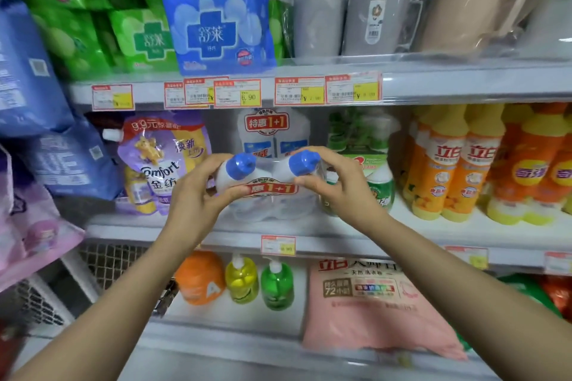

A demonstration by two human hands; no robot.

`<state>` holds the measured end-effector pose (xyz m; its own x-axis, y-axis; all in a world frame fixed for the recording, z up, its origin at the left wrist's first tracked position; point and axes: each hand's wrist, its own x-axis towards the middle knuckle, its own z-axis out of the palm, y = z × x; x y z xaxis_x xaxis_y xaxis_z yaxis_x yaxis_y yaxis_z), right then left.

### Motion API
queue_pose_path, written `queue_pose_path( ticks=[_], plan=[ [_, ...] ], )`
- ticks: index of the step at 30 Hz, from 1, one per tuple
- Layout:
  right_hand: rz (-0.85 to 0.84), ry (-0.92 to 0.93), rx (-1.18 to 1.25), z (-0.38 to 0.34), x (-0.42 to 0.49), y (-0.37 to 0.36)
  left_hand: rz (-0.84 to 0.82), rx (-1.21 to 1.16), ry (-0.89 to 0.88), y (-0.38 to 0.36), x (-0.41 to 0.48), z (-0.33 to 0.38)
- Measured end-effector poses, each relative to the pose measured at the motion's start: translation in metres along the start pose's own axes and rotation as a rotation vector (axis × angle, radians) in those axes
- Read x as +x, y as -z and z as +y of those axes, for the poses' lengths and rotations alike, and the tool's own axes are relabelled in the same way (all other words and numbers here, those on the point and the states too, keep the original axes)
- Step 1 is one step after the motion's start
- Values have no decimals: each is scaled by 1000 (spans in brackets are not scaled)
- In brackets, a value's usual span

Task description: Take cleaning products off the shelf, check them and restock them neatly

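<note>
A twin pack of white bottles with blue caps (270,182), wrapped in clear film with a red "1+1" label, is tilted toward me at the front of the middle shelf (216,227). My left hand (198,195) grips the left bottle just under its cap. My right hand (331,182) holds the right bottle at its neck, fingers curled over the cap. A second identical twin pack (274,133) stands upright behind it.
A purple Comfort refill pouch (161,161) stands to the left, green bottles (368,164) and orange-yellow bottles (448,164) to the right. Price tags line the shelf edges. Below are pump bottles (258,283) and a pink detergent bag (374,303). Tissue packs and cups fill the top shelf.
</note>
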<state>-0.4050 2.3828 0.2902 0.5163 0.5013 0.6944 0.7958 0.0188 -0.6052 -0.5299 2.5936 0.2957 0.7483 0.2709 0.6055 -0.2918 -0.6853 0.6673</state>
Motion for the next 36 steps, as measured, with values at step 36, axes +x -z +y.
queue_pose_path(
  ticks=[36],
  plan=[
    [90,-629,-438,102,61,-87,63,220,471,-100,71,-122]
  ],
)
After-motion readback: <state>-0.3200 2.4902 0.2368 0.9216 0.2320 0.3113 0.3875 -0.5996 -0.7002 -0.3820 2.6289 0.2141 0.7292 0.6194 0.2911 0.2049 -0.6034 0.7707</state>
